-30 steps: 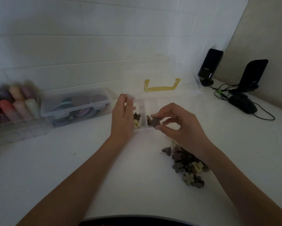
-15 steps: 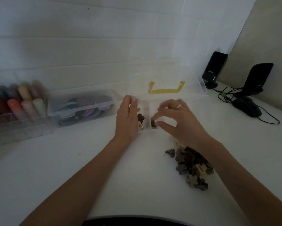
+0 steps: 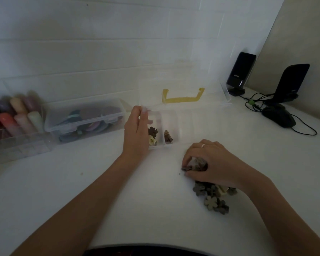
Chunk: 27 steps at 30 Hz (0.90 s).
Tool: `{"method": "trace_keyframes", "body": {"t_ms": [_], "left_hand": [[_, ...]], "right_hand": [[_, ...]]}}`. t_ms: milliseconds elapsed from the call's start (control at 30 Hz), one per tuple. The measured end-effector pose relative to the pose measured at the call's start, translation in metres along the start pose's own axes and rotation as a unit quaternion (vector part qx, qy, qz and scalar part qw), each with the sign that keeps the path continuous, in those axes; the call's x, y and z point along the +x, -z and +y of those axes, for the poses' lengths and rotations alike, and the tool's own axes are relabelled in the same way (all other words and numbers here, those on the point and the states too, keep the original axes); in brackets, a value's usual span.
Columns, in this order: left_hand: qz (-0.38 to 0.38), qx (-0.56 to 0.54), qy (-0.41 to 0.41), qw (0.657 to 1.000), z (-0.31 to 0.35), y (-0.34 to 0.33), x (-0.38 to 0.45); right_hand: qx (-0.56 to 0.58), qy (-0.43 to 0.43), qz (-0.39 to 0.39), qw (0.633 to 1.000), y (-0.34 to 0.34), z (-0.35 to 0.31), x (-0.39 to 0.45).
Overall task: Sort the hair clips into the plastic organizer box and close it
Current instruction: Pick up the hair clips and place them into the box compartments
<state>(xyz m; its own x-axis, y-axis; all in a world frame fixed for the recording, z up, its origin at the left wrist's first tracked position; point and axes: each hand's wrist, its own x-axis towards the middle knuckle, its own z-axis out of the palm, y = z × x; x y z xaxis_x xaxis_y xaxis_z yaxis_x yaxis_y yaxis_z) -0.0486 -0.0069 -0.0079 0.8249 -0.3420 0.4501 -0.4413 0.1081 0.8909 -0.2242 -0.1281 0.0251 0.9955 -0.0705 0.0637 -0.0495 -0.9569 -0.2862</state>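
A clear plastic organizer box (image 3: 175, 124) lies open on the white table, its lid with a yellow handle (image 3: 182, 97) leaning back against the wall. Its two leftmost compartments hold a few brown and cream flower-shaped hair clips (image 3: 152, 133). My left hand (image 3: 137, 133) rests against the box's left end, fingers on its far corner. A pile of brown and grey flower hair clips (image 3: 212, 196) lies on the table at the right. My right hand (image 3: 209, 163) is down on the near end of the pile, fingers curled around a dark clip (image 3: 188, 168).
A closed clear case (image 3: 85, 119) of round coloured items sits left of the organizer, with a bin of coloured sticks (image 3: 13, 122) beyond it. Two black speakers (image 3: 241, 72) and a mouse (image 3: 278, 116) with cables stand at the far right.
My right hand dropped a clip into the second compartment, then moved back down and right onto the pile. The left hand stayed on the box.
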Motion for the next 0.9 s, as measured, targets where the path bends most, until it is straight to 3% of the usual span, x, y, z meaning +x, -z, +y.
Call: {"method": "trace_keyframes", "body": {"t_ms": [133, 500, 700, 900], "left_hand": [[0.001, 0.0, -0.003, 1.0, -0.001, -0.001, 0.001], [0.009, 0.008, -0.004, 1.0, 0.002, 0.001, -0.001], [0.004, -0.004, 0.006, 1.0, 0.005, 0.0, -0.003], [0.001, -0.008, 0.006, 1.0, 0.005, 0.0, -0.004]], "right_hand": [[0.014, 0.007, 0.011, 1.0, -0.003, -0.001, 0.001], [0.104, 0.048, 0.178, 0.977, -0.008, -0.003, 0.007], [0.022, 0.045, 0.306, 0.951, -0.01, -0.011, 0.025], [-0.02, 0.019, 0.298, 0.954, -0.017, -0.01, 0.035]]}}
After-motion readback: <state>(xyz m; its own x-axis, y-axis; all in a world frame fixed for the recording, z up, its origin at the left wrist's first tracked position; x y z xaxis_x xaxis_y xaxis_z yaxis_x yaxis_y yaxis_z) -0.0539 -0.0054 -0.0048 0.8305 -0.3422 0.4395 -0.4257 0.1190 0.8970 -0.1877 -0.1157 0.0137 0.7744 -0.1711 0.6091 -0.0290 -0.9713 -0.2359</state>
